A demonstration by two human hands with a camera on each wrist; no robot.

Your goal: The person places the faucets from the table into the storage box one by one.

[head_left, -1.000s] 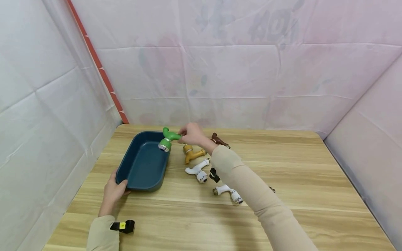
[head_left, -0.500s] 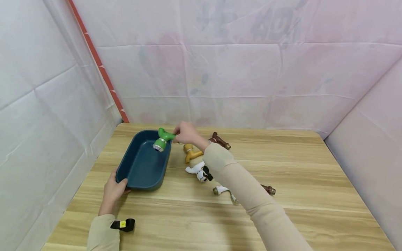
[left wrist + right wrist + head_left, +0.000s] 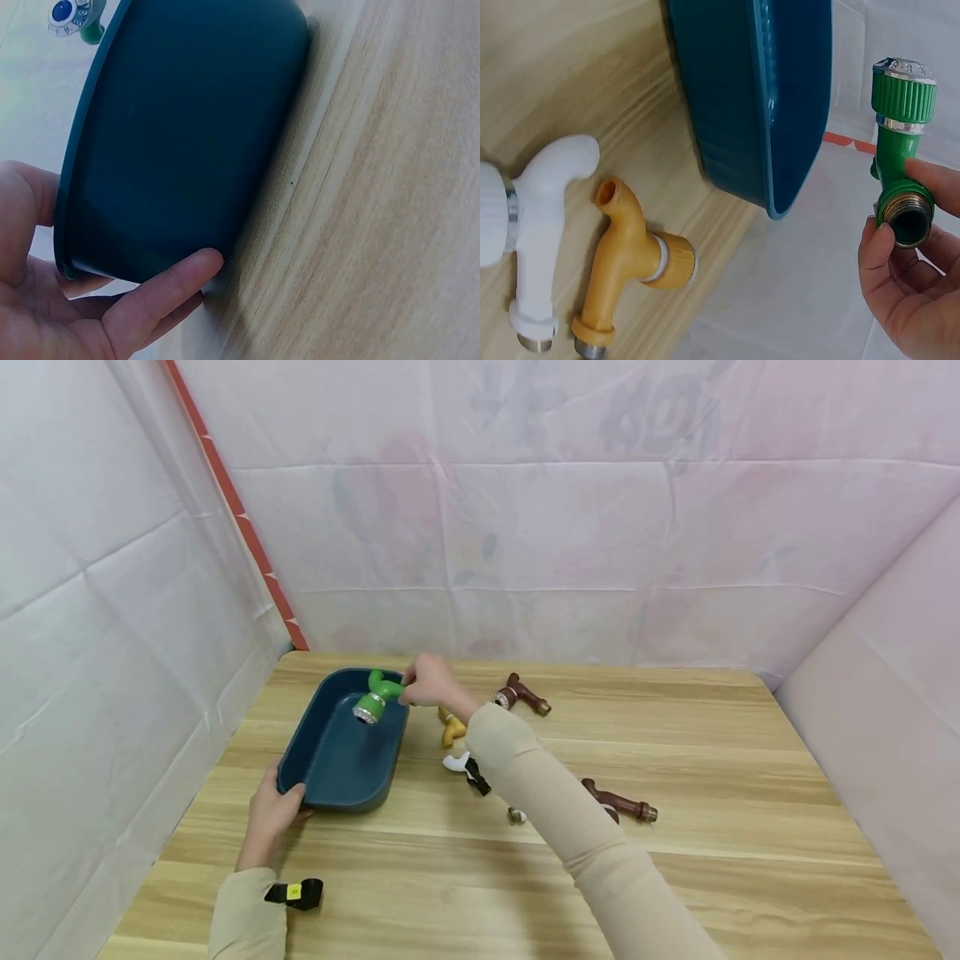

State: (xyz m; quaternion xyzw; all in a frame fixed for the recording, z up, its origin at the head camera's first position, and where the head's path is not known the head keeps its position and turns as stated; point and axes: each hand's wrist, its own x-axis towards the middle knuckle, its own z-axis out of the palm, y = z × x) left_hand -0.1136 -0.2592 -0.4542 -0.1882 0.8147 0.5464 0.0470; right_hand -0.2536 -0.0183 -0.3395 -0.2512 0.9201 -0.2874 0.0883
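Note:
My right hand (image 3: pixel 433 682) pinches a green faucet (image 3: pixel 378 695) by its threaded end, above the far right part of a dark blue basin (image 3: pixel 345 768). In the right wrist view the green faucet (image 3: pixel 900 142) shows its ribbed knob and open brass thread. At the basin's near left corner my left hand (image 3: pixel 272 811) grips the rim, thumb on top and fingers beneath. The left wrist view shows those fingers (image 3: pixel 169 296) against the outer wall of the basin (image 3: pixel 180 135). No other thing is visible inside the basin.
Right of the basin lie a yellow faucet (image 3: pixel 619 262) and a white faucet (image 3: pixel 544 225). Two brown faucets, one far (image 3: pixel 522 695) and one nearer (image 3: pixel 622 802), rest farther right. A brass-ended white piece (image 3: pixel 517 815) is mostly hidden by my right sleeve. White sheeting surrounds the table.
My right hand has carried the green faucet leftward, from the basin's right rim to over its inside. My left hand and the basin have stayed in place.

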